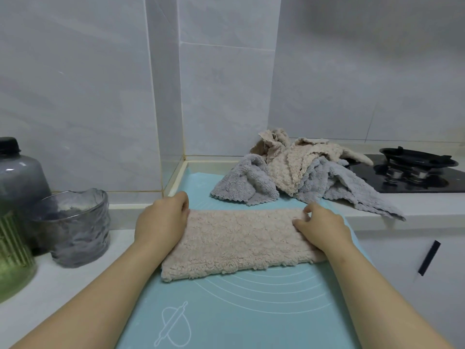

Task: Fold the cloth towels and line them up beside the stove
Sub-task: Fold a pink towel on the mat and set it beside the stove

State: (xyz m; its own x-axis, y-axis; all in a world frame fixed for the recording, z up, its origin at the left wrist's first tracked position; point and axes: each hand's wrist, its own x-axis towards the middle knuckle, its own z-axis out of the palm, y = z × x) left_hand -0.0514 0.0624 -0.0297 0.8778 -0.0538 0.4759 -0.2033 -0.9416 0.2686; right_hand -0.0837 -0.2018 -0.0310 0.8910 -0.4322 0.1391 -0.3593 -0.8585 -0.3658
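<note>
Lower centre: a pale blue mat [226, 311] covers the counter, printed in white with a rolling-pin emblem [173, 323] and concentric arcs; the print carries pictures and lines only. Centre: a pinkish towel [239, 238], folded into a long band, lies flat across the mat. The left hand [161, 222] rests palm down on the band's left end, its fingers curled over the far left corner and gripping it. The right hand [322, 227] rests on the right end, fingers bent with their tips pressing into the pile of the cloth, thumb and forefinger pinching the far edge. Left edge of the frame: a ribbed green container [12, 248], a smoky glass [75, 222] and, behind them, a grey jar [17, 177] with a black lid. Right: a black handle [429, 258] on a white cabinet front. Upper centre-right: a heap [289, 172] of unfolded grey and beige towels, partly on the mat's far corner and reaching onto the black stove [415, 172] at the right edge. Behind all: a white tiled wall [100, 84].
</note>
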